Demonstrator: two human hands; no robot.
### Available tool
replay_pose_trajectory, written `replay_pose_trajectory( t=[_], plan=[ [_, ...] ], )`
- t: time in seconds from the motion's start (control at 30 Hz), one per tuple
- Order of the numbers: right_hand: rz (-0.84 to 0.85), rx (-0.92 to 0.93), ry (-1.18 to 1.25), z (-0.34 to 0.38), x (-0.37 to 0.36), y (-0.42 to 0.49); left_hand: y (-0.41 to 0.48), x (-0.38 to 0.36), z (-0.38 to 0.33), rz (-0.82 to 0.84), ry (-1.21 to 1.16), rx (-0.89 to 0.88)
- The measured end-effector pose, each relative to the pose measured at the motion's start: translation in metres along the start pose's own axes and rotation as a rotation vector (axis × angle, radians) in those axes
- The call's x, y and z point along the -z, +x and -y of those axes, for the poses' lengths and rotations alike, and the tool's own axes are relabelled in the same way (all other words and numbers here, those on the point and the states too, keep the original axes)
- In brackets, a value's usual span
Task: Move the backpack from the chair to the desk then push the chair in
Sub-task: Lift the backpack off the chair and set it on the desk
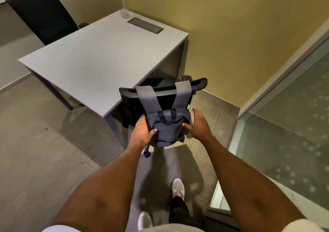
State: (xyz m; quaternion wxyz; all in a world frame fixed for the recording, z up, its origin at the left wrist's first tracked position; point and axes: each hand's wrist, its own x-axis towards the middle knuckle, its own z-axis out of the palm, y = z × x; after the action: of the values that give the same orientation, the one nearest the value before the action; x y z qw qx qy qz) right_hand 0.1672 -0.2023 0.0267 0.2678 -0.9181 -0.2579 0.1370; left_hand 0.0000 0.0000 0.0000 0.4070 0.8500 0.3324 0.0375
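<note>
A grey-blue backpack (166,126) hangs behind a black office chair (163,91), its two straps looped over the top of the chair back. The chair stands at the near right side of a white desk (92,59). My left hand (143,131) presses against the backpack's left side, thumb across its front. My right hand (198,124) is spread open at the backpack's right side, fingertips touching or just short of the fabric. The chair's seat and base are mostly hidden behind the bag.
A tall clear bottle (124,2) stands at the desk's far corner beside a grey cable hatch (145,25). A second black chair (42,13) sits at the desk's far left. A frosted glass partition (288,121) runs along the right. Carpet surrounds my feet.
</note>
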Motion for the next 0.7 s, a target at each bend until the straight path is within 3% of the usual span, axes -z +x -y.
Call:
replay_pose_trajectory(
  t=[0.4, 0.7],
  plan=[
    [0.343, 0.106, 0.082, -0.028, 0.002, 0.083, 0.041, -0.017, -0.007, -0.026, -0.156, 0.226],
    [0.316, 0.154, 0.181, -0.044, -0.011, 0.098, 0.055, -0.012, 0.008, 0.026, -0.144, 0.227]
  ],
)
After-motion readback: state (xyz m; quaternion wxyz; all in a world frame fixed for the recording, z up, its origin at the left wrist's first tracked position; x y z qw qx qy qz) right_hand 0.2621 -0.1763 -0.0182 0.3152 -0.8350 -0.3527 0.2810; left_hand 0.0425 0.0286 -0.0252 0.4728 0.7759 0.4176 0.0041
